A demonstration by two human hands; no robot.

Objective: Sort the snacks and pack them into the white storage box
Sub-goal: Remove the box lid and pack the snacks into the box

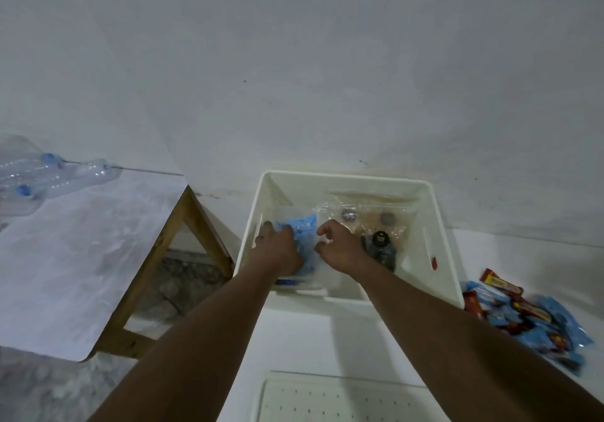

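Both your hands reach inside the white storage box [438,219]: your left hand [277,248] presses flat on the blue snack packet [302,229], your right hand [340,248] pinches its clear edge.

Left hand [277,251] covers much of the blue packet [302,229] in the white storage box [438,225]; grip unclear. Right hand [340,248] hides what's beneath it. Clear bags [366,217] at back: contents unreadable. Snack pile [526,320] blurred, labels illegible. Perforated lid [327,398] cut by bottom edge, bottles [39,173] by left edge.
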